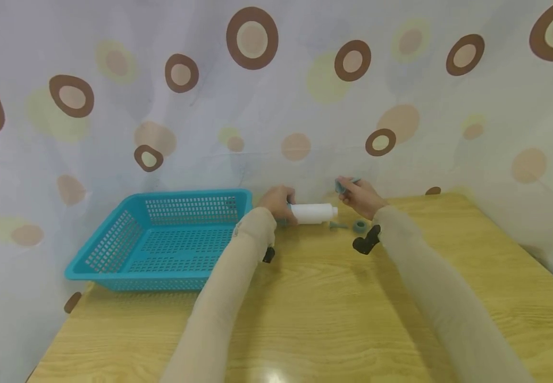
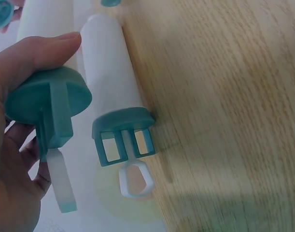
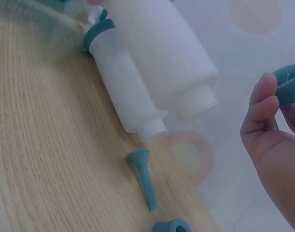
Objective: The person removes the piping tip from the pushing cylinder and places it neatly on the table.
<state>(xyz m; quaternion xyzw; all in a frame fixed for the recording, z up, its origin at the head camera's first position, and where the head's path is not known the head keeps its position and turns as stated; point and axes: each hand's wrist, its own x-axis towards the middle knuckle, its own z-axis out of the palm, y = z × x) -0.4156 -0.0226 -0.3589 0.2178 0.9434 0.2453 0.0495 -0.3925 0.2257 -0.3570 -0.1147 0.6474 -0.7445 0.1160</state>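
My left hand (image 1: 275,203) grips a white icing syringe (image 3: 161,53) around its tube by the teal end cap, as the left wrist view shows. The syringe's bare threaded neck points right. Alongside it, a second white syringe (image 2: 108,67) lies on the table, with a teal cap and a white ring-handled plunger. My right hand (image 1: 361,199) pinches a small teal cup-shaped fitting (image 3: 288,88) just beyond the held syringe's neck, apart from it. Below, a teal cone-shaped nozzle (image 3: 145,176) and a teal ring (image 1: 360,226) lie on the table.
A blue perforated plastic basket (image 1: 144,277) stands to the left of my left hand. Behind the wooden table (image 1: 315,319) rises a wall covering (image 1: 295,96) with brown circles. Black wrist mounts (image 1: 366,243) hang under my sleeves.
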